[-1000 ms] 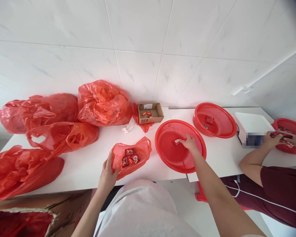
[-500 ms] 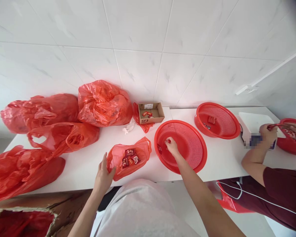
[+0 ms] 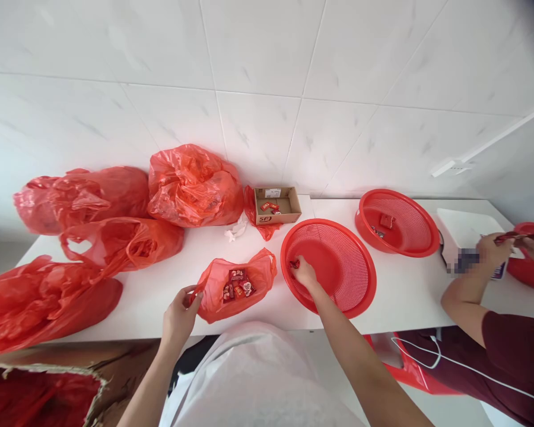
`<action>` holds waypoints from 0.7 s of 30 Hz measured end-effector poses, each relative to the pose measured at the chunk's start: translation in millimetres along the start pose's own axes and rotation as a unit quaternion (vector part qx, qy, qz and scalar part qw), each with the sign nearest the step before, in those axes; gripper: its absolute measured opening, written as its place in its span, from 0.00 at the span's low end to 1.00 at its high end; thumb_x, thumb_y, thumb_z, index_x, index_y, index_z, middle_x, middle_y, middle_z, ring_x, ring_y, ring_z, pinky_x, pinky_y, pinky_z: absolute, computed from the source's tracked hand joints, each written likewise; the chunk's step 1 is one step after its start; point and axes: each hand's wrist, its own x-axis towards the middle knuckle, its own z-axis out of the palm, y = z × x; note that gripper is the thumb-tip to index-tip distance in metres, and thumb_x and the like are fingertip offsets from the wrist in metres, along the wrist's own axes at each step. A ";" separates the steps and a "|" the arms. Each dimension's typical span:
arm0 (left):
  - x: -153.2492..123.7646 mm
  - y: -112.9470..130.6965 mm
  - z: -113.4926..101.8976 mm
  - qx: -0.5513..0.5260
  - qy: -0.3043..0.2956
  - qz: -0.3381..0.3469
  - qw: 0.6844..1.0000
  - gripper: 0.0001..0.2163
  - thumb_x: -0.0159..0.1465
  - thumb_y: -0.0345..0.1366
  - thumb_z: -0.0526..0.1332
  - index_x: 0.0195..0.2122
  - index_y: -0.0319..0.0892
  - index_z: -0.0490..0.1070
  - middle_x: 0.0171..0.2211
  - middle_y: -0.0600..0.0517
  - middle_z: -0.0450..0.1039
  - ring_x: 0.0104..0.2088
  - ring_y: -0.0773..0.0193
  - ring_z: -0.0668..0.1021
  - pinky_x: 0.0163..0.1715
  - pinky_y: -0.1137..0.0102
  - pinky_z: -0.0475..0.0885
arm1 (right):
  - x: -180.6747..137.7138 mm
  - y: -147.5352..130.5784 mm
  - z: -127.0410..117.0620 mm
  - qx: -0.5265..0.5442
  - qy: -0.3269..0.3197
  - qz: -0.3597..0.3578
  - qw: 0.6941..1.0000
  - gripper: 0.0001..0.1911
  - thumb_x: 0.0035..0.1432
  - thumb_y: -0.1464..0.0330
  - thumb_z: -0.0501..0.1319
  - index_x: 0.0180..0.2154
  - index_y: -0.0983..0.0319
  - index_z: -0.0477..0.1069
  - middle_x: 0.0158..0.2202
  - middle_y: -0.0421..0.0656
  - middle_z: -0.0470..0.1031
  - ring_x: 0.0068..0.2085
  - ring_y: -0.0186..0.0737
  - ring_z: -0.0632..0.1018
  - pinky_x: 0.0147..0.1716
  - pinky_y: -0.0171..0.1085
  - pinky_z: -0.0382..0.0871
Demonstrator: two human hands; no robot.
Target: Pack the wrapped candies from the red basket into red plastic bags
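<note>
An open red plastic bag [image 3: 260,274] lies on the white table, with several small dark-red wrapped packets [image 3: 239,288] inside. My left hand [image 3: 180,314] pinches the bag's left edge between thumb and fingers. To the right of the bag stands a red perforated plastic basket [image 3: 353,273]. Inside its left part, my right hand [image 3: 305,274] has its fingers closed on a small dark-red packet [image 3: 295,263]. The rest of the basket's floor is bare red plastic.
Full red plastic bags [image 3: 196,187] crowd the left side. Behind the baskets is a small cardboard box [image 3: 278,217] with red packets, beside crumpled tissue [image 3: 237,228]. A second red basket [image 3: 398,222] stands back right. At far right a co-worker's hands [image 3: 493,249] hold something thin.
My left hand has closed on the bag's left edge, where before its fingers were spread against it. My right hand has moved left within the basket and a packet now shows in its fingers.
</note>
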 end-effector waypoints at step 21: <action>-24.9 -42.6 -18.4 -0.055 -0.018 -0.046 0.997 0.28 0.53 0.57 0.62 0.48 0.43 0.67 0.27 0.52 0.78 0.29 0.55 0.79 0.32 0.64 0.71 | -13.2 -82.2 21.6 -0.198 0.008 -0.172 0.965 0.27 0.58 0.68 0.62 0.59 0.61 0.63 0.52 0.52 0.73 0.53 0.53 0.72 0.51 0.47 0.65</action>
